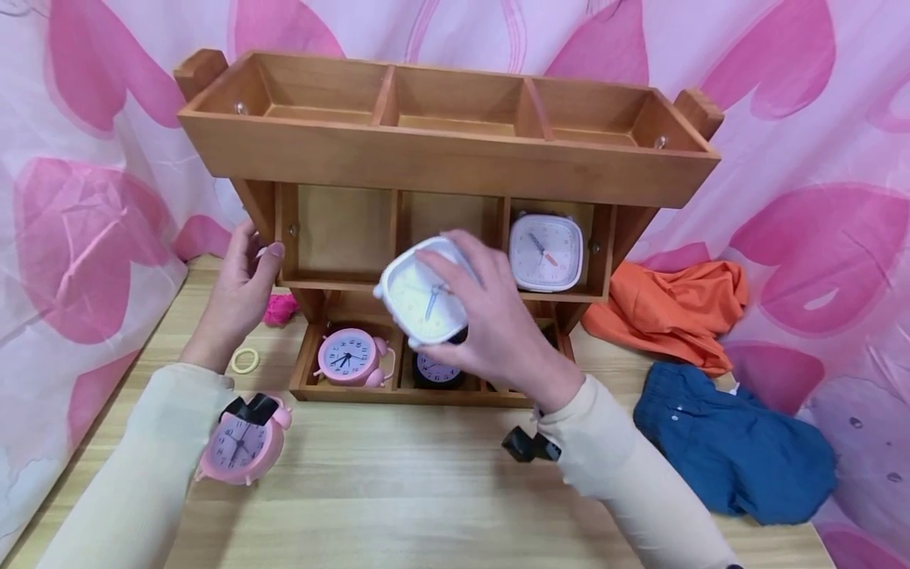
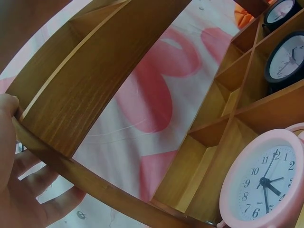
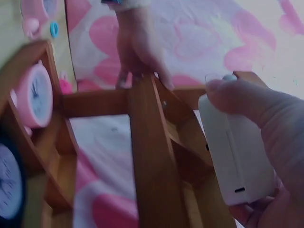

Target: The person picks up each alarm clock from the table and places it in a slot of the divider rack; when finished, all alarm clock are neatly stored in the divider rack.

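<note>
Sleeved forearms frame the wooden shelf (image 1: 441,158), which the left hand (image 1: 238,296) steadies, fingers curled on its side post. Right hand (image 1: 498,324) grips a white clock (image 1: 419,300) before the middle cubby, fingers wrapped over its top; tilted so, it might slip or strike the divider. Five clocks: two white, two pink, one black.

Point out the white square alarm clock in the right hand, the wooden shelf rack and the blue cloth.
white square alarm clock (image 1: 421,304), head view, dial.
wooden shelf rack (image 1: 448,162), head view, top front board.
blue cloth (image 1: 732,446), head view, middle.
</note>
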Motion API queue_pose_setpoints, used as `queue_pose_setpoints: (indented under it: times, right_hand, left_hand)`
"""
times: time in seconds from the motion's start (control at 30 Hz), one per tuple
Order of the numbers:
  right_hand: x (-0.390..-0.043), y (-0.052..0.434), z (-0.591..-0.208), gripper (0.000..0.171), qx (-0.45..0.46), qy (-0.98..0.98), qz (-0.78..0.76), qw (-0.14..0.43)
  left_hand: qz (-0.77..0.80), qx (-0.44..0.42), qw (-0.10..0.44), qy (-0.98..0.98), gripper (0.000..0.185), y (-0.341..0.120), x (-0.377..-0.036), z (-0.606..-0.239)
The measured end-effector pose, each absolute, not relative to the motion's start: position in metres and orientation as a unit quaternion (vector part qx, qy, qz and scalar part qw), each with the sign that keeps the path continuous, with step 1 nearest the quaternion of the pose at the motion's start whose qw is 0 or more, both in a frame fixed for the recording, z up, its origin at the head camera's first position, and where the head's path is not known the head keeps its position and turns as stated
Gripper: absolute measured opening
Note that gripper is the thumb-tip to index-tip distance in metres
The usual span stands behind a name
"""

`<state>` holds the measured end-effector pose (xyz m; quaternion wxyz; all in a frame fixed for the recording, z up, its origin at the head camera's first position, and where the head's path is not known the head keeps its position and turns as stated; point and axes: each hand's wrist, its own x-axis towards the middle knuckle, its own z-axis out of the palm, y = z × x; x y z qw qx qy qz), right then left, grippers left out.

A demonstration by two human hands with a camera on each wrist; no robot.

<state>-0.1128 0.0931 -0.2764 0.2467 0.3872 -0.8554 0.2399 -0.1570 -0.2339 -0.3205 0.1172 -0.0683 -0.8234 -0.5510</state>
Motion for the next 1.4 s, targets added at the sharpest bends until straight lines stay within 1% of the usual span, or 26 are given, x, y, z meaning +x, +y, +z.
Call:
queue_pose_setpoints:
  times: [0.13, 0.2, 0.4, 0.53, 0.67, 0.8, 1.03, 1.17, 1.27, 1.4]
  right_hand:
    - [-0.131, 0.091, -0.271, 0.093, 0.35, -0.868, 0.205, 0.287]
    - [-0.139, 0.088, -0.271, 0.092, 0.322, -0.878, 0.19, 0.297]
    - [-0.152, 0.08, -0.279, 0.093, 0.24, -0.911, 0.173, 0.287]
    - [-0.158, 0.077, -0.286, 0.088, 0.215, -0.918, 0.161, 0.292]
    - [-0.16, 0.077, -0.29, 0.081, 0.214, -0.917, 0.156, 0.298]
    - [-0.158, 0.078, -0.288, 0.075, 0.215, -0.92, 0.153, 0.291]
    - [-0.15, 0.085, -0.276, 0.066, 0.221, -0.931, 0.169, 0.236]
    - [-0.148, 0.093, -0.271, 0.066, 0.231, -0.922, 0.221, 0.216]
    - [-0.143, 0.098, -0.27, 0.067, 0.252, -0.902, 0.275, 0.219]
    - [-0.129, 0.095, -0.276, 0.067, 0.304, -0.857, 0.354, 0.221]
  left_hand:
    - [-0.551, -0.067, 0.113, -0.824, 0.048, -0.234, -0.156, -0.322]
    - [-0.552, -0.067, 0.112, -0.824, 0.048, -0.234, -0.156, -0.322]
    - [-0.552, -0.071, 0.114, -0.823, 0.049, -0.233, -0.156, -0.321]
    - [-0.554, -0.068, 0.11, -0.822, 0.049, -0.233, -0.157, -0.321]
    - [-0.555, -0.068, 0.111, -0.822, 0.049, -0.234, -0.157, -0.321]
    - [-0.555, -0.07, 0.118, -0.82, 0.049, -0.235, -0.157, -0.322]
    - [-0.559, -0.074, 0.121, -0.817, 0.05, -0.236, -0.159, -0.323]
    - [-0.557, -0.07, 0.121, -0.819, 0.049, -0.235, -0.158, -0.322]
    - [-0.555, -0.066, 0.117, -0.821, 0.049, -0.235, -0.158, -0.322]
    - [-0.554, -0.069, 0.119, -0.821, 0.049, -0.234, -0.158, -0.323]
